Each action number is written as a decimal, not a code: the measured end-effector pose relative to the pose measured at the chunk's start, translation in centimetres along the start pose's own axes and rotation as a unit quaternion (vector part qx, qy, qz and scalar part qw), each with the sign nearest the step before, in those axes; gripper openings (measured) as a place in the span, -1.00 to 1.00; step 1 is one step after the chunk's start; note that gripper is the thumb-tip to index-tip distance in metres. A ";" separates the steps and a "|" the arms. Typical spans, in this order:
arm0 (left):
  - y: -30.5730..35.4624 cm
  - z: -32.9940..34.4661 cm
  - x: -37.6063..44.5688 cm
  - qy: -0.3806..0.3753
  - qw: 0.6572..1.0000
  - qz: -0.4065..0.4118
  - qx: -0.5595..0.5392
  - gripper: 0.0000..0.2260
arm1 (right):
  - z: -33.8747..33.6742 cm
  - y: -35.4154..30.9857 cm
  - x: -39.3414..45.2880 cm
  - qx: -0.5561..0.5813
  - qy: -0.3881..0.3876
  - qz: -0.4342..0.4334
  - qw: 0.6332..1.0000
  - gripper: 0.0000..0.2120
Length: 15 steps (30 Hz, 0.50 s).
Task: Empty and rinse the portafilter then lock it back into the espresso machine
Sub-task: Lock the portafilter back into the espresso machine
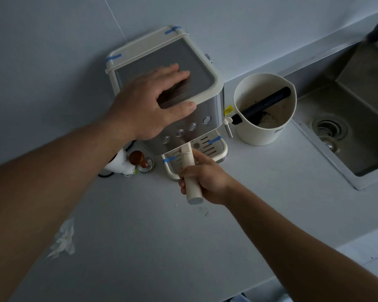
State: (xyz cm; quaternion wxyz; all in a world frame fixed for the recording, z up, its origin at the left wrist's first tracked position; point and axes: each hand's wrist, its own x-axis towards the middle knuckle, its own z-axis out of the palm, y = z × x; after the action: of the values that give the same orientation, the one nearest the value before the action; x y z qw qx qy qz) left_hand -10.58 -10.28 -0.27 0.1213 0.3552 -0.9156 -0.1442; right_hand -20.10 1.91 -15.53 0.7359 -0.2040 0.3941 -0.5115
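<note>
A cream and steel espresso machine [203, 92] stands against the wall on a white counter. My left hand [148, 103] lies flat on its top, fingers spread over the front corner. The portafilter [189, 168] has a cream handle that sticks out from under the machine's front, above the drip tray [214, 147]. My right hand [205, 177] is wrapped around that handle. The portafilter's basket end is hidden under the machine.
A cream knock box [264, 131] with a dark bar and coffee grounds stands right of the machine. A steel sink [358, 118] with a drain lies at the far right. A wooden-handled tamper [140, 160] sits left of the machine. A crumpled tissue [63, 238] lies on the counter.
</note>
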 end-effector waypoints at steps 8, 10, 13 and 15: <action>0.1 -0.3 -0.1 -0.014 0.999 0.023 0.037 -0.37 | -1.6 -4.0 -0.3 -0.260 0.001 0.071 0.963 -0.47; 0.2 -0.3 -0.1 -0.022 0.999 0.022 0.042 -0.36 | -2.1 -4.7 -0.3 -0.268 -0.014 0.098 0.958 -0.45; 0.4 -0.3 -0.1 -0.026 0.998 0.019 0.047 -0.36 | -2.7 -5.4 -0.2 -0.268 -0.037 0.124 0.955 -0.47; 0.5 -0.3 0.0 -0.025 0.998 0.018 0.047 -0.36 | -2.8 -5.5 -0.1 -0.264 -0.044 0.125 0.955 -0.48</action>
State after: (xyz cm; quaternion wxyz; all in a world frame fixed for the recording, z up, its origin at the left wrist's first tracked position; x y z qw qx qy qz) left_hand -10.75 -9.99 0.19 0.0845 0.3406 -0.9302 -0.1076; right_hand -25.61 0.12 -13.34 0.7309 -0.3623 0.5042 -0.2835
